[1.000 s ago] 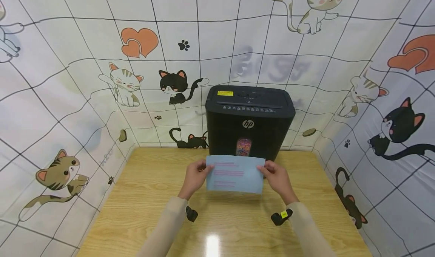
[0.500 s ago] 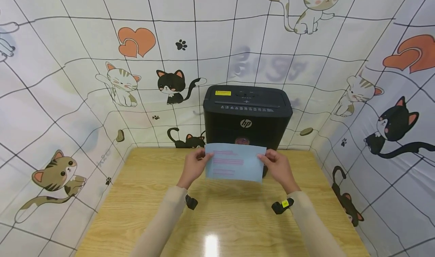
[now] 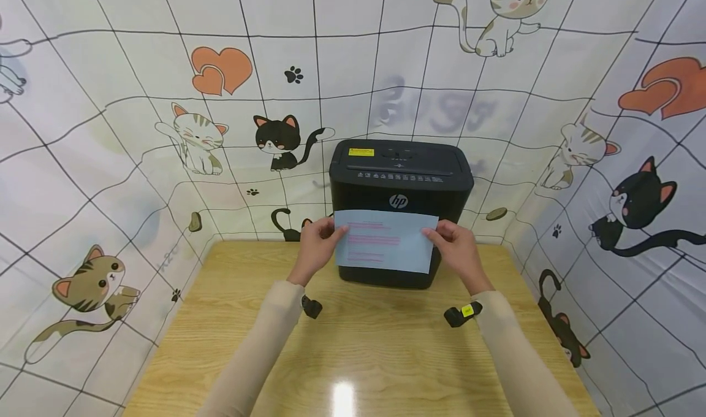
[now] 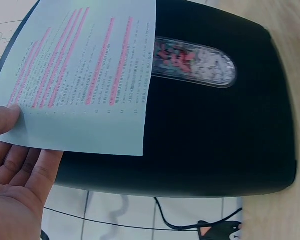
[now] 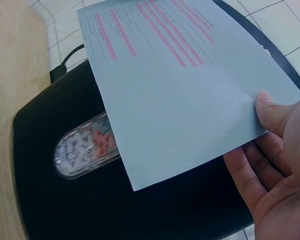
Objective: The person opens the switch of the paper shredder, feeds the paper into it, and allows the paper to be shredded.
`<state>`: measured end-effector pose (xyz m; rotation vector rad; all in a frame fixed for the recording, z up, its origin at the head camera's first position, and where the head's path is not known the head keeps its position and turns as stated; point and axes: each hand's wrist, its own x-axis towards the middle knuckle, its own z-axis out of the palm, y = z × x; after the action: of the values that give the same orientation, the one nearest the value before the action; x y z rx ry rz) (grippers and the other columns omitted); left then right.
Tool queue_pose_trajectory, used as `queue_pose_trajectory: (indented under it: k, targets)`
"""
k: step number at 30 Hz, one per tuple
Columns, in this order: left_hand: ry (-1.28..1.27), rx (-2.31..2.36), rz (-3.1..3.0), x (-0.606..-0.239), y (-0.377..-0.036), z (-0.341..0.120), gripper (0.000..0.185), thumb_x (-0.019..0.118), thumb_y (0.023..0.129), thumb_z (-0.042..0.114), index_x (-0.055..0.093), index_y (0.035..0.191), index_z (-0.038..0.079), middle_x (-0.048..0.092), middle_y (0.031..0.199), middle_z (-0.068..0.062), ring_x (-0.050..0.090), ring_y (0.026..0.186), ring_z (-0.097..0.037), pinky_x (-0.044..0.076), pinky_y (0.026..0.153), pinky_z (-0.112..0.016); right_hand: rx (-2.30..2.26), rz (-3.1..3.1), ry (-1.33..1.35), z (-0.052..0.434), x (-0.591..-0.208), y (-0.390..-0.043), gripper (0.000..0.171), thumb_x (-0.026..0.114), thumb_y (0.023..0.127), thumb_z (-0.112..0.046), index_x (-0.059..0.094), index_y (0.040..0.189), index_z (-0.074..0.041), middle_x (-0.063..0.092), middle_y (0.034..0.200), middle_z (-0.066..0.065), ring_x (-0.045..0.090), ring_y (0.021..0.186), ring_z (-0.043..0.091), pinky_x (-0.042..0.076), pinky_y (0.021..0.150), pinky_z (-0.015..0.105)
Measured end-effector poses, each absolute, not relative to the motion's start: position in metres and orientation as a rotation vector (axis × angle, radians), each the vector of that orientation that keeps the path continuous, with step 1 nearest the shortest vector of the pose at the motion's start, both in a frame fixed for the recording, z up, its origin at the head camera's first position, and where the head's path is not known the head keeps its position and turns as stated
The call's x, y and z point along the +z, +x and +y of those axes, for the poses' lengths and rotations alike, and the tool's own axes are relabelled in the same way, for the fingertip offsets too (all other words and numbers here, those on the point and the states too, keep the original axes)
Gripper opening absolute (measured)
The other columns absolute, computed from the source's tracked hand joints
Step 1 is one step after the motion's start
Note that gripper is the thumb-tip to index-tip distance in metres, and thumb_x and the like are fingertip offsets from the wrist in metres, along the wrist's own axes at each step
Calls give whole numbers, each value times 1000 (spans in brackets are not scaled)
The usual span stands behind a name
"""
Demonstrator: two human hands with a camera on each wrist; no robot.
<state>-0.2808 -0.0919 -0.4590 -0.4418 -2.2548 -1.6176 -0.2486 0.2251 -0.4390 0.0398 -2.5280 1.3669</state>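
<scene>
A light blue sheet of paper (image 3: 386, 241) with printed text and pink highlighted lines is held up between both hands. My left hand (image 3: 317, 248) pinches its left edge, thumb in front and fingers behind. On the opposite edge, my right hand (image 3: 458, 250) pinches it the same way. Behind the sheet stands a black HP paper shredder (image 3: 401, 187), its slot on top, above the paper. The shredder's clear window (image 4: 210, 66) shows coloured and white shreds; in the head view the sheet hides it.
The shredder stands at the back of a wooden table (image 3: 353, 337), near a cat-patterned wall cloth (image 3: 353, 61). A dark cable (image 4: 170, 220) lies beside the shredder. A yellow label (image 3: 361, 152) is on its lid. Small cameras sit on both wrists.
Both hands have raised the paper sheet, bringing it up from below the shredder's window to just under the HP logo. The grip at both edges stays the same.
</scene>
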Motion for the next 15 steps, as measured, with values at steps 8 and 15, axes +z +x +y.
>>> queue_pose_trajectory:
  k: [8,15]
  targets:
    - [-459,-1592,-2233,-439,-289,-92,21,75,95,30,72,87,10,70,79,-5,59,70,-13,49,66,-22,1357,-2504,36,225,-419,-254,40,69,95,-49,68,95,-10,67,88,10,50,83,23,40,66,30]
    - [-486,-1585,-2209,-419,-293,-91,21,74,96,28,72,88,9,72,82,-6,61,74,-14,56,73,-25,1340,-2480,53,225,-399,-259,40,70,95,-50,67,95,-11,64,87,17,48,79,21,39,64,31]
